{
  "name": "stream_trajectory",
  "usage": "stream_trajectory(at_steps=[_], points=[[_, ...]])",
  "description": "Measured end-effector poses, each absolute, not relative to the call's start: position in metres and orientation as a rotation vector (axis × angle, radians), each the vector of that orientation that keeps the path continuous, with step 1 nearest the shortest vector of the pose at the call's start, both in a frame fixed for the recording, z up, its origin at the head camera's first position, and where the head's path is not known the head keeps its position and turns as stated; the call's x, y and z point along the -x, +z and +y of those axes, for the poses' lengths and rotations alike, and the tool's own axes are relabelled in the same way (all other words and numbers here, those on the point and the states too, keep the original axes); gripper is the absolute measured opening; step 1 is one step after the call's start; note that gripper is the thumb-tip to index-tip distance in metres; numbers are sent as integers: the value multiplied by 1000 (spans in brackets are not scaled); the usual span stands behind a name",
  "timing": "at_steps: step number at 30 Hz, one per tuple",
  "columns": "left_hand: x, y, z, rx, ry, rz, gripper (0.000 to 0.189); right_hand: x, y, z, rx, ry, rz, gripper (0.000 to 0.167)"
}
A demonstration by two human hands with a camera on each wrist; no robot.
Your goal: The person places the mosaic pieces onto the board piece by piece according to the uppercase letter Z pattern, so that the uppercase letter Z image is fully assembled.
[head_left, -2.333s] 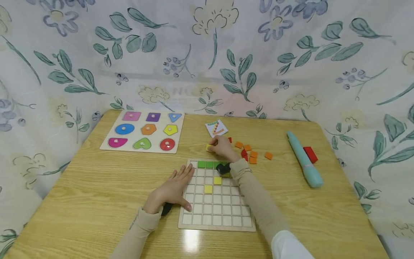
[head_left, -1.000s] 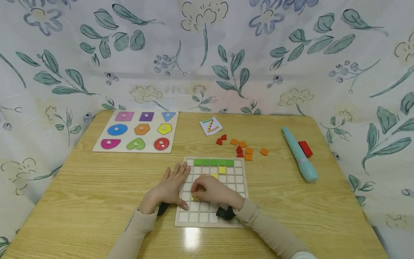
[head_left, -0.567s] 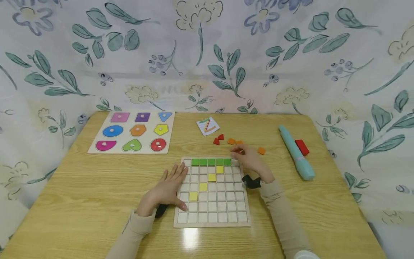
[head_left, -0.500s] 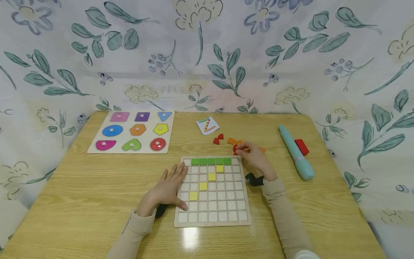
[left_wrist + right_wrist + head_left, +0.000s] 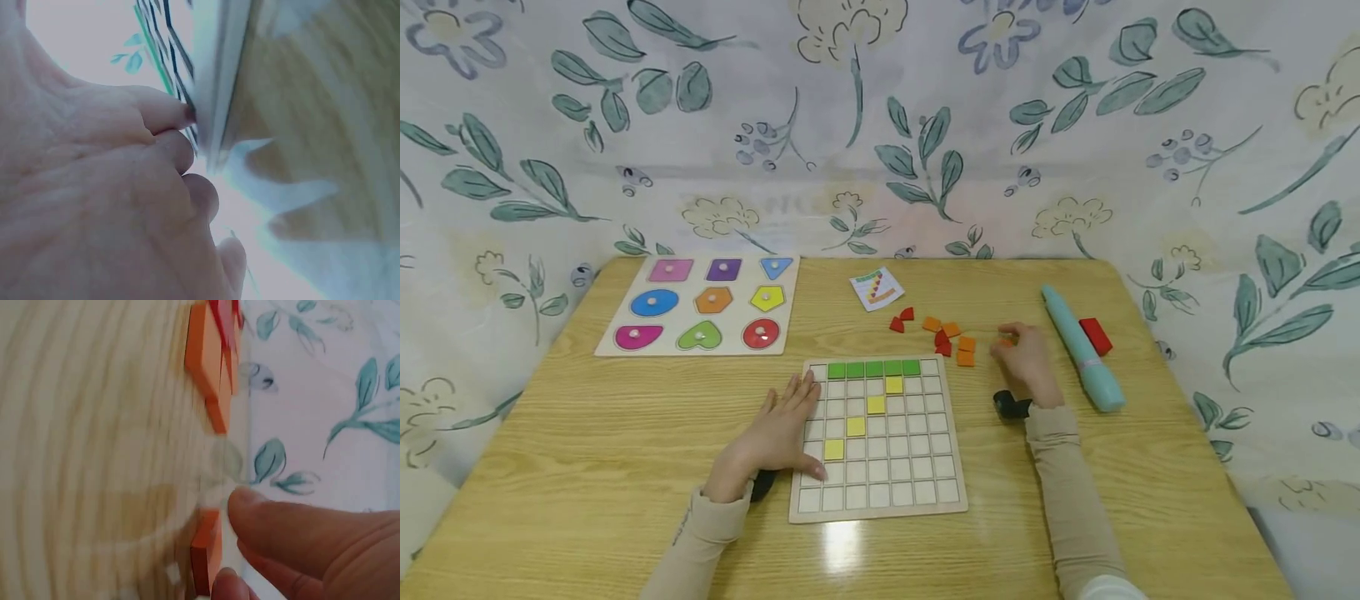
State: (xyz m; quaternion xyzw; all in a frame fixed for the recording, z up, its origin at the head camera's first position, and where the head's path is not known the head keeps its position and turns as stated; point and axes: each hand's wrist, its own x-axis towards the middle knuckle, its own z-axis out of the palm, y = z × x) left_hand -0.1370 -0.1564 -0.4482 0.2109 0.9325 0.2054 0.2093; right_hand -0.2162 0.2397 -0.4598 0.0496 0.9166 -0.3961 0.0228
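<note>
My left hand (image 5: 777, 433) lies spread along the left edge of the wooden grid board (image 5: 917, 450). In the left wrist view its fingertips (image 5: 181, 115) meet the board's edge. A row of green square tiles (image 5: 874, 368) fills part of the board's top row, and yellow square tiles (image 5: 856, 427) step diagonally down to the left. My right hand (image 5: 1030, 358) is over the table to the board's right, thumb and fingers bent around a lone orange square tile (image 5: 206, 550). The right wrist view shows that tile on the table, a gap between it and the thumb.
Other orange tiles (image 5: 966, 344) and red quarter-round pieces (image 5: 897, 324) lie behind the board. A small pattern card (image 5: 877, 289) is farther back. At back left sits a shape puzzle (image 5: 696, 312); a teal pen-shaped object (image 5: 1084, 350) and red block (image 5: 1096, 336) are at right.
My right hand carried a yellow tile to the board's lower left, let it go there, then moved right past the loose pieces to the lone orange tile. The left hand stayed on the board.
</note>
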Motion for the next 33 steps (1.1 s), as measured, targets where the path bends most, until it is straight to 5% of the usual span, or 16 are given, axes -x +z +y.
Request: stream_trajectory(at_steps=[13, 33], points=[[143, -450, -160, -626, 594, 2575, 136, 211, -450, 258, -90, -990, 2828, 41], [140, -452, -159, -590, 570, 2598, 138, 205, -432, 194, 22, -1221, 2692, 18]])
